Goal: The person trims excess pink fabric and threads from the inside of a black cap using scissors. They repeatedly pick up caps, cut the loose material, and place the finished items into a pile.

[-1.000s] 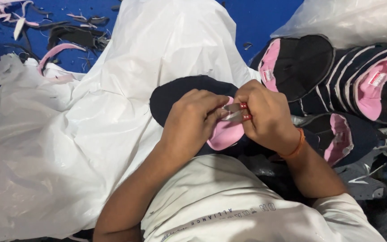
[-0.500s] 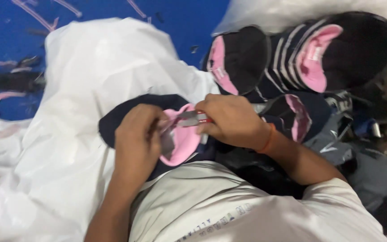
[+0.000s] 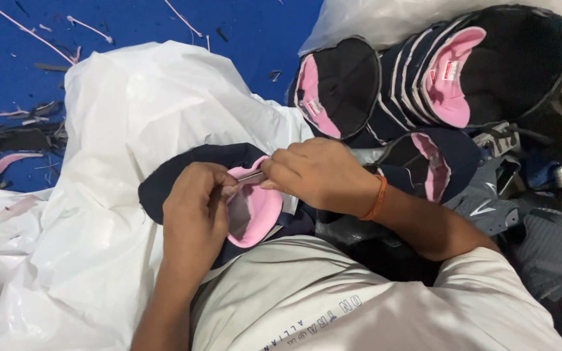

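Both hands meet over a dark cap (image 3: 190,170) with a pink lining, held low in front of the person's chest. Left hand (image 3: 196,211) has its grip closed on the cap's pink inner edge, fingers curled inward and the wrist bent so the back of the hand faces up. Right hand (image 3: 317,172) comes in from the right, knuckles up, its grip pinched together on a small metal tool (image 3: 252,176) whose tip touches the pink lining between the two hands. An orange band (image 3: 375,198) circles the right wrist.

Half a second ago the hands sat the same way on the cap, but the view has swung: the blue floor (image 3: 131,26) now fills more of the far left, and the stack of caps (image 3: 437,78) sits far right instead of at the top centre.

The cap rests on a white plastic bag (image 3: 131,117) spread across the left and near side, just beside the person's white shirt (image 3: 333,299). The stacked dark caps with pink linings lie on their sides against another pale bag (image 3: 385,16) at the far right. Pink and dark scraps (image 3: 8,166) lie on the floor at the far left.
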